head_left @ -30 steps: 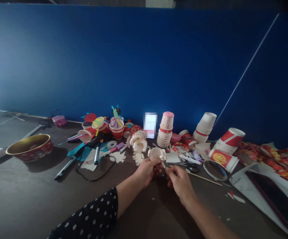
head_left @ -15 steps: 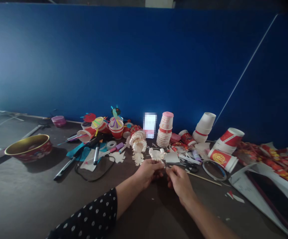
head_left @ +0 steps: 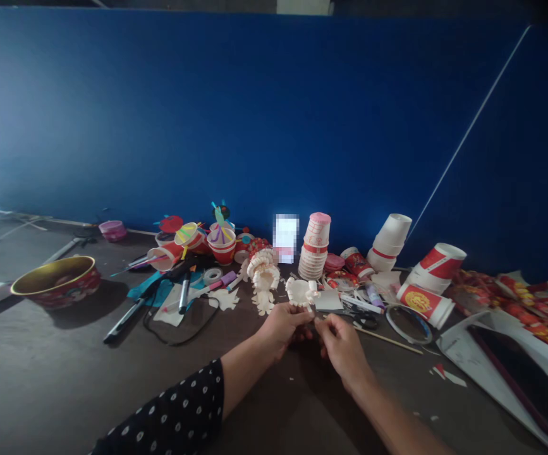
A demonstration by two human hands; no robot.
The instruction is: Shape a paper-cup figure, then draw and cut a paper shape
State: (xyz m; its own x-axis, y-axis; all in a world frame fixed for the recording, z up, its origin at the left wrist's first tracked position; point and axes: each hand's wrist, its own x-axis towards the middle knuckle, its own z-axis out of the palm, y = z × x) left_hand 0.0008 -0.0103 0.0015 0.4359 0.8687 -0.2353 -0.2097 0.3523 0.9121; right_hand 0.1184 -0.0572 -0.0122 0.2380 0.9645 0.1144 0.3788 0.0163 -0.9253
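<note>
Low in front of me, a white paper cutout (head_left: 297,291) with curled strips around its edge stands up from the fingers of my left hand (head_left: 280,328). That hand is closed, pinching the cutout by its lower edge. Close by on the right, my right hand (head_left: 342,344) is closed too, thumb against forefinger at the cutout's lower right. Whatever lies in that pinch is too small to make out. Just left of the hands, a cup-like shape (head_left: 265,278) bears similar curled white paper, and a flat scalloped paper piece (head_left: 264,302) lies before it.
Behind stand stacked paper cups (head_left: 314,259) and white cups (head_left: 390,243). Scissors (head_left: 366,321), a wooden stick (head_left: 392,341) and a tape roll (head_left: 409,322) lie right. A phone (head_left: 523,379) rests far right. Leftward are a marker (head_left: 184,294), a cable (head_left: 179,344) and a gold-lined bowl (head_left: 58,284).
The cutout has turned slightly and shows more of its white face. Both hands keep nearly the same place, with small finger shifts. The whole view has moved very slightly.
</note>
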